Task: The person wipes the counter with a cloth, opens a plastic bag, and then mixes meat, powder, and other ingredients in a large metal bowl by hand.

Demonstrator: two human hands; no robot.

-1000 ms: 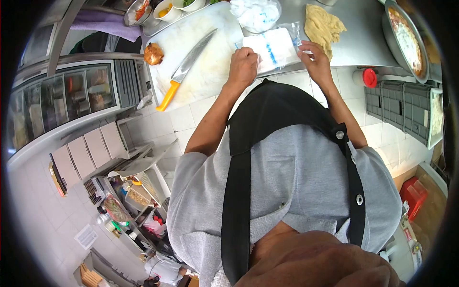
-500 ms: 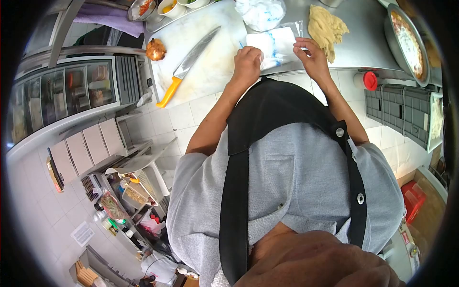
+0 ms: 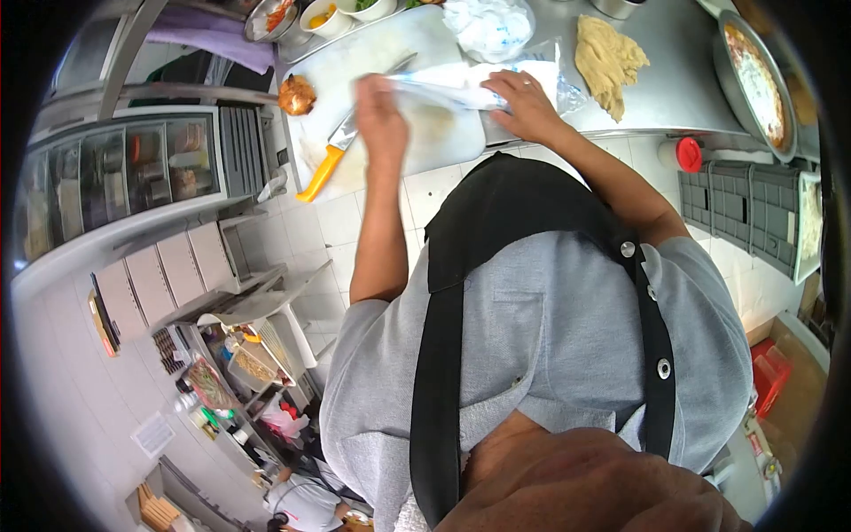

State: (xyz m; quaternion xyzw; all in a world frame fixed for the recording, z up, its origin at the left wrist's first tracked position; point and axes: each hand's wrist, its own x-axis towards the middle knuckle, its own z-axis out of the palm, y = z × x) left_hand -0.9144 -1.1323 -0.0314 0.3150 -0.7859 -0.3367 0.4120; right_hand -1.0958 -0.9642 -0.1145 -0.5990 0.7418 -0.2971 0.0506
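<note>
A thin white plastic bag [image 3: 443, 84] with blue print is stretched across the cutting board's right side, between my hands. My left hand [image 3: 381, 115], smeared by motion, is closed on its left end, above the knife. My right hand [image 3: 525, 105] grips the bag further right, its fingers bent over the white plastic. The knife [image 3: 326, 170] lies on the white cutting board [image 3: 425, 142], yellow handle towards me, its blade partly hidden behind my left hand. A browned, round piece of food [image 3: 296, 94] sits at the board's left edge.
Behind the bag is a bowl of crumpled white plastic [image 3: 489, 27]. A tan cloth-like piece [image 3: 610, 64] lies to the right, near a large pan of food [image 3: 753, 80]. Small bowls [image 3: 326, 18] stand behind the board. A red-lidded container [image 3: 683, 152] is below the counter edge.
My left hand has swung left over the knife, drawing the plastic out. My right hand has shifted left onto the bag. A person shows at the lower left.
</note>
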